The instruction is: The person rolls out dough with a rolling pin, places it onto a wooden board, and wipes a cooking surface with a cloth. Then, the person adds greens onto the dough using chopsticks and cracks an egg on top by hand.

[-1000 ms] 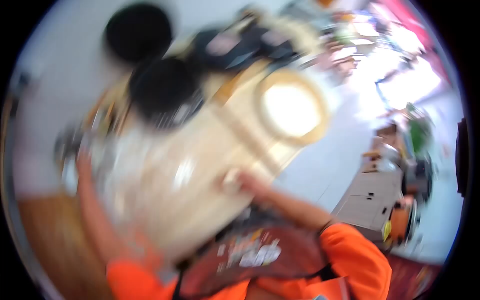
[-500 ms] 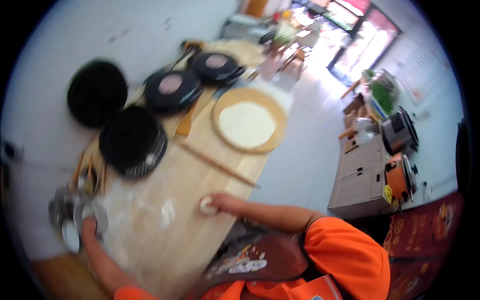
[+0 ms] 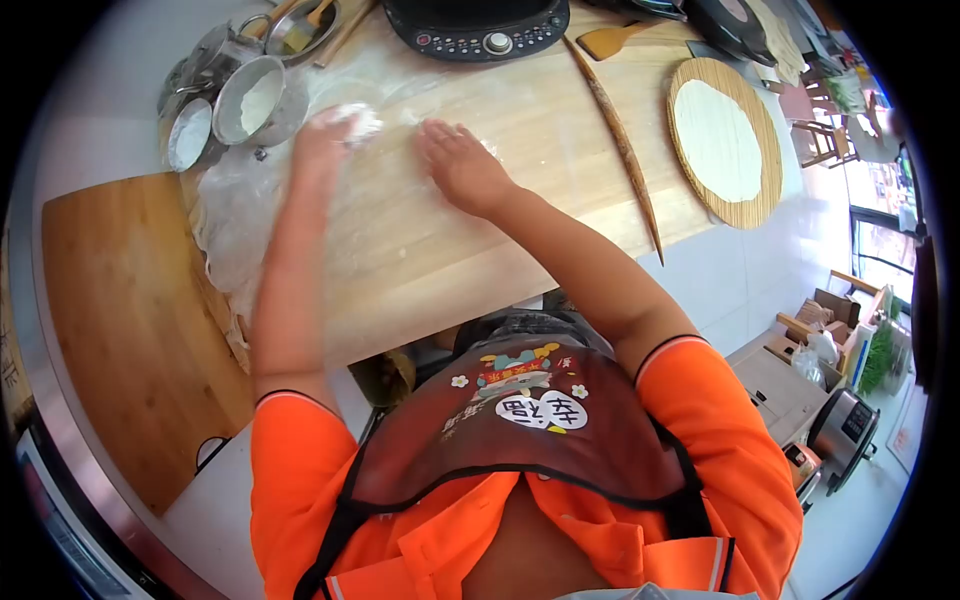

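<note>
Head view: both hands at the floured table (image 3: pixel 400 280).
The left hand (image 3: pixel 318 145) is motion-blurred, with white flour (image 3: pixel 361 122) at its fingertips; whether the fingers grasp this flour or merely touch it cannot be told. The right hand (image 3: pixel 462 168) lies palm down, fingers extended and close together, gripping nothing visible; it is near the flour but apart from the left hand. Just beyond the left hand, toward the table's left end, stands a metal bowl (image 3: pixel 291 108) with white powder inside. A black cooker (image 3: pixel 470 18) stands at the far edge. To the right, a tapered rolling pin (image 3: pixel 622 140) lies between the right hand and a round tray (image 3: pixel 768 198) bearing a dough sheet (image 3: pixel 716 140).
</note>
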Demonstrator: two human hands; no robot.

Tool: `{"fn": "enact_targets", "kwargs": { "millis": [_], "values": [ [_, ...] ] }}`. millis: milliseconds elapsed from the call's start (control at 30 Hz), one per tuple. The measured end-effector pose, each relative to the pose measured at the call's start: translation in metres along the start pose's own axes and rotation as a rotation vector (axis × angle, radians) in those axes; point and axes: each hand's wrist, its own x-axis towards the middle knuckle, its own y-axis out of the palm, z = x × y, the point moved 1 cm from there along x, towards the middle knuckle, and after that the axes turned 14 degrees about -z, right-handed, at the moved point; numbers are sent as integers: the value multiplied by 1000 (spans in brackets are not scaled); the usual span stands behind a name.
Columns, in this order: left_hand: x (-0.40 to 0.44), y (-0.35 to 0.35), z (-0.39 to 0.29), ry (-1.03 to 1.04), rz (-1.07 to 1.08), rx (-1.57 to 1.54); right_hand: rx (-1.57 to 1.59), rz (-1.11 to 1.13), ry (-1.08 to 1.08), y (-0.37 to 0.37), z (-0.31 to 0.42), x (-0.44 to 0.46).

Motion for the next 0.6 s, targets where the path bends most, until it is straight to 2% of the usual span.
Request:
{"fn": "enact_targets", "kwargs": {
  "millis": [33,67,133,167,233,333,433,467,533,600],
  "values": [
    [-11,19,5,112,-35,133,50,24,80,-11,3,-3],
    [-29,42,-6,138,-109,268,98,-29,126,-34,1,-8],
    [-58,75,-13,524,-61,470,91,-135,202,-80,-16,-33],
    [-63,89,3,475,51,591,34,-192,231,-102,-27,-49],
    [-82,109,34,682,88,673,-203,-230,280,-144,-41,-80],
    [-107,118,21,767,12,906,-525,-220,387,-178,-57,-119],
    [-101,127,23,669,37,987,-667,-36,577,-180,-77,-146],
    [-100,128,18,678,23,1004,-638,-49,557,-181,-86,-154],
    [-109,128,-1,449,111,1073,-568,-135,634,-185,-90,-165],
    [-126,125,0,355,183,1065,-478,-192,735,-195,-79,-172]
  ]
}}
